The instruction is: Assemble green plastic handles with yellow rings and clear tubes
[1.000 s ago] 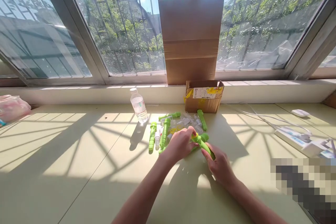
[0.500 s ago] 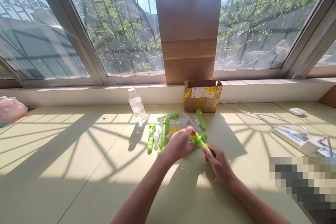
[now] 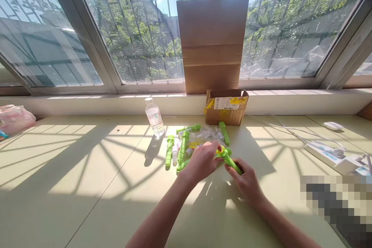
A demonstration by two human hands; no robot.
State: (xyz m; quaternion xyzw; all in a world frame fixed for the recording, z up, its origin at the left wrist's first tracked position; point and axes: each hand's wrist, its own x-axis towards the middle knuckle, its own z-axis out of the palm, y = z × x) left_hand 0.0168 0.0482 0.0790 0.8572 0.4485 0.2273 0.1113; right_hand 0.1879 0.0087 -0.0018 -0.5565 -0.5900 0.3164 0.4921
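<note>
My right hand (image 3: 246, 180) is wrapped round the lower part of a green bamboo-shaped plastic tube (image 3: 233, 164), which tilts up toward the left. At its upper end is a yellow ring (image 3: 220, 150), with the fingers of my left hand (image 3: 204, 159) closed about it. Part of that end is hidden by my left fingers. Just beyond my hands lies a pile of similar green tubes (image 3: 183, 147), clear plastic pieces (image 3: 207, 133) and a loose yellow ring (image 3: 193, 145). A small clear bottle with a white top (image 3: 174, 155) lies between two tubes.
A water bottle (image 3: 155, 118) stands left of the pile. Behind the pile is an open cardboard box (image 3: 226, 114), with a tall cardboard sheet (image 3: 212, 46) against the window. On the right are a power strip (image 3: 325, 154), cables and a white mouse-like object (image 3: 333, 126). A pink plastic bag (image 3: 16, 120) lies far left.
The green tube has turned slightly in my hands, and more of its lower length shows above my right hand. My left hand stays at the yellow ring. The whole view has shifted a little.
</note>
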